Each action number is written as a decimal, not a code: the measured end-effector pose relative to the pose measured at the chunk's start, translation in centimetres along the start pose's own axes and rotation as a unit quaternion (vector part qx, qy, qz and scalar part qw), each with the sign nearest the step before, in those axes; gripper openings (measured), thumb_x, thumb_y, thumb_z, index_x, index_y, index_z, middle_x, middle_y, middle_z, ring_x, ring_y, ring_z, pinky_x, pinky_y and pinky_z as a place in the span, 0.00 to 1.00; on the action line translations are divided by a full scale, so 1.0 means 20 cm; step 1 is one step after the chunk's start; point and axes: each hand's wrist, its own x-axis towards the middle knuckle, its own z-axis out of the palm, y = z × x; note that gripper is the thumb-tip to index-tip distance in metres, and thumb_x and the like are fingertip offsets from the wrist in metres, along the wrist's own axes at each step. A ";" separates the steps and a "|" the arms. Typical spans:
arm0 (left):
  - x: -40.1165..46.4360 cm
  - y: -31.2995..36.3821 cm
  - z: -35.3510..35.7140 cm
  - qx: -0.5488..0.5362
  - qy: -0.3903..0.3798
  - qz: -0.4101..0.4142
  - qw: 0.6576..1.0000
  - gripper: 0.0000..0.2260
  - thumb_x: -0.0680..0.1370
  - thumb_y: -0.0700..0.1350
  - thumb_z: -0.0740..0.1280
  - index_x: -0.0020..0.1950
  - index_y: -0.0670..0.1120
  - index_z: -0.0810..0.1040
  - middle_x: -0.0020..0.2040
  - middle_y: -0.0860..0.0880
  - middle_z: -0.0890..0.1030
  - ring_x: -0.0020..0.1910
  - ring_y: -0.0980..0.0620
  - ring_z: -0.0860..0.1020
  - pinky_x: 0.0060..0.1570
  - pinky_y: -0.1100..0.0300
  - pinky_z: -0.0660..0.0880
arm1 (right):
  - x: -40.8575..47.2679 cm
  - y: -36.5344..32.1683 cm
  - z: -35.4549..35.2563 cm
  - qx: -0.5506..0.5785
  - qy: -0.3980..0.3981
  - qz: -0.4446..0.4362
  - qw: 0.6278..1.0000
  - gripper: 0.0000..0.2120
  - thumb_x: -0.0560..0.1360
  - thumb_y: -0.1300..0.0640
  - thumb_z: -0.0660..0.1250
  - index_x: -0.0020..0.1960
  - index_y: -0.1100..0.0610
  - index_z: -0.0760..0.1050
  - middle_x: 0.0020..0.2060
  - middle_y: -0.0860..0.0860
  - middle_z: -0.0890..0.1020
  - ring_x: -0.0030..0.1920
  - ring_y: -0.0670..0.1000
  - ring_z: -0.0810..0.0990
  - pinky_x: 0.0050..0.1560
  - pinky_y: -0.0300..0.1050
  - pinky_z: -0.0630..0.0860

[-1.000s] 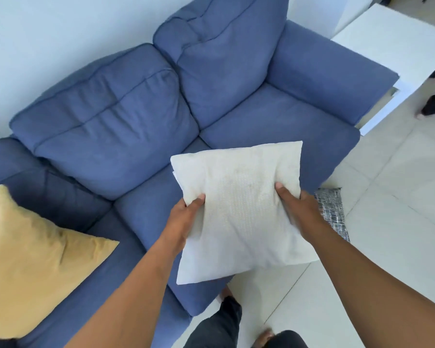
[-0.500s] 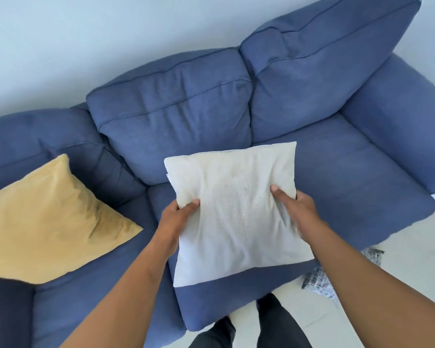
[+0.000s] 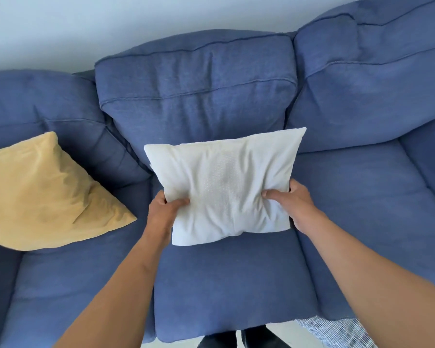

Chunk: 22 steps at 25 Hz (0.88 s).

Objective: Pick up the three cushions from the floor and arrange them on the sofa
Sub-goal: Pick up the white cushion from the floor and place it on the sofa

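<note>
A white cushion rests on the middle seat of the blue sofa, its top edge leaning against the middle back cushion. My left hand grips its lower left side and my right hand grips its lower right side, thumbs pressed into the front. A yellow cushion lies on the left seat, tilted against the back. A grey patterned cushion lies on the floor below the sofa's front edge at lower right, partly hidden by my right forearm.
A pale wall runs behind the sofa. The right seat holds nothing. My dark-trousered legs stand on pale floor tiles right at the sofa's front edge.
I have stepped up square to the sofa and moved the white cushion forward and down onto the middle seat against the back. Both hands slid lower on it.
</note>
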 end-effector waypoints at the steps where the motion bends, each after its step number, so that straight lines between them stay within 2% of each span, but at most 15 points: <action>1: 0.05 0.01 0.01 -0.003 0.003 0.010 1.000 0.18 0.73 0.35 0.75 0.62 0.45 0.81 0.57 0.48 0.88 0.55 0.47 0.86 0.46 0.57 0.80 | 0.05 -0.02 0.02 0.001 0.007 -0.006 1.000 0.26 0.65 0.56 0.83 0.61 0.50 0.80 0.56 0.47 0.87 0.56 0.53 0.86 0.64 0.57 0.80; 6: 0.31 0.02 0.02 0.005 0.025 0.043 0.999 0.19 0.72 0.35 0.76 0.60 0.49 0.82 0.53 0.55 0.89 0.50 0.56 0.87 0.40 0.67 0.82 | 0.31 -0.05 0.14 0.004 0.022 -0.031 0.999 0.28 0.66 0.59 0.82 0.64 0.51 0.79 0.57 0.45 0.86 0.57 0.49 0.85 0.57 0.47 0.81; 10: 0.43 -0.02 0.03 0.051 0.021 0.037 0.998 0.18 0.75 0.36 0.75 0.64 0.47 0.80 0.57 0.53 0.86 0.54 0.54 0.84 0.45 0.63 0.79 | 0.45 -0.02 0.21 -0.033 0.016 0.005 0.999 0.31 0.69 0.60 0.80 0.71 0.54 0.76 0.63 0.49 0.84 0.64 0.55 0.81 0.68 0.55 0.77; 14: 0.50 0.02 0.03 0.102 0.064 0.059 0.991 0.13 0.77 0.42 0.74 0.61 0.45 0.81 0.55 0.48 0.86 0.53 0.49 0.84 0.48 0.57 0.80 | 0.53 -0.06 0.22 -0.028 0.025 0.020 0.999 0.30 0.69 0.59 0.80 0.70 0.54 0.77 0.62 0.49 0.84 0.63 0.55 0.82 0.68 0.58 0.78; 17: 0.51 0.04 0.02 0.123 0.060 0.045 0.990 0.16 0.77 0.41 0.74 0.64 0.45 0.80 0.58 0.48 0.85 0.53 0.49 0.83 0.48 0.58 0.79 | 0.52 -0.10 0.21 -0.068 0.018 0.032 0.997 0.31 0.70 0.59 0.80 0.70 0.54 0.76 0.63 0.50 0.83 0.64 0.56 0.81 0.69 0.58 0.77; 20: 0.53 0.12 0.02 0.062 0.058 0.021 0.996 0.17 0.76 0.37 0.72 0.65 0.42 0.79 0.61 0.45 0.84 0.54 0.47 0.83 0.52 0.54 0.81 | 0.52 -0.19 0.19 -0.058 0.057 0.005 0.997 0.25 0.71 0.60 0.75 0.67 0.56 0.77 0.59 0.52 0.84 0.61 0.58 0.83 0.63 0.55 0.81; 22: 0.56 0.24 0.00 -0.008 0.068 0.038 0.997 0.14 0.73 0.37 0.69 0.59 0.41 0.80 0.57 0.46 0.85 0.53 0.46 0.83 0.56 0.51 0.81 | 0.52 -0.30 0.17 0.015 0.103 -0.047 0.993 0.19 0.70 0.58 0.71 0.61 0.55 0.80 0.52 0.49 0.86 0.55 0.53 0.85 0.54 0.48 0.81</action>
